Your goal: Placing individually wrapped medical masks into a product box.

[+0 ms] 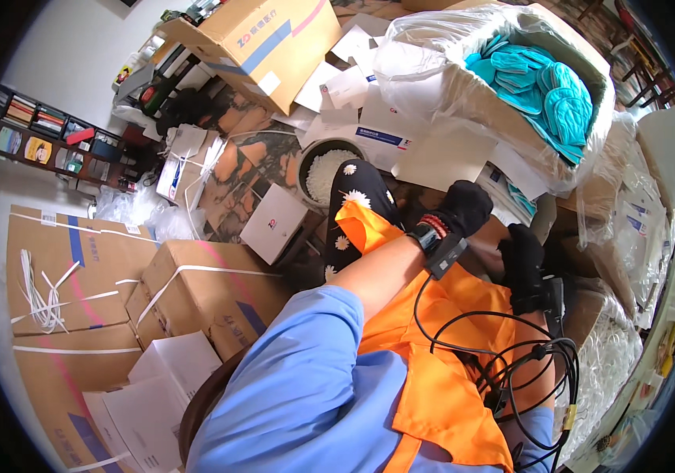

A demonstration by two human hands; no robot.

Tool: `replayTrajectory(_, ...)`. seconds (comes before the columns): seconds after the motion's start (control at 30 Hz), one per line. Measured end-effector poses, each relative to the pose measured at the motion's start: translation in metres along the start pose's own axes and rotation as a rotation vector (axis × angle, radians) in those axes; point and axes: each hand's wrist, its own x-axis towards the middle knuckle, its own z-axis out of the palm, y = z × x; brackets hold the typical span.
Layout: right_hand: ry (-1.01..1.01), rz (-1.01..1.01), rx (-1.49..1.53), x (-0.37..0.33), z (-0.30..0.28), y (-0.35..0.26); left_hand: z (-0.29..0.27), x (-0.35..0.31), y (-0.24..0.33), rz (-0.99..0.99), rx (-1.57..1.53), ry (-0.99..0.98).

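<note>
My left hand [465, 208], in a black glove with a red beaded band at the wrist, is curled closed above my lap. Just to its right, a little nearer to me, my right hand [522, 257] is also black-gloved and closed. Whatever the fingers of either hand hold is hidden. Beyond them lies a pale flat cardboard sheet [441, 158]. A stack of white flat boxes [503, 189] with some teal pieces is close past my hands. Farther off, a large plastic-lined carton [479, 102] holds many teal oval pads [542, 83].
A round bin [306, 169] of white pellets stands by my knee, with a small white box [273, 225] next to it. Strapped brown cartons [211, 292] fill the left. An open carton [266, 47] stands at the back. Black cables [503, 359] hang by my right arm.
</note>
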Motion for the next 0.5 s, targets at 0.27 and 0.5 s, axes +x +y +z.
replayTrajectory(0.27,-0.078,-0.171,-0.106,-0.051,0.059,0.016,-0.021,-0.042,0.006,0.026,-0.019,-0.546)
replayTrajectory(0.5,-0.217,-0.049,-0.161,-0.045,0.047,0.007,-0.014,-0.053,-0.004,-0.040,-0.154,-0.478)
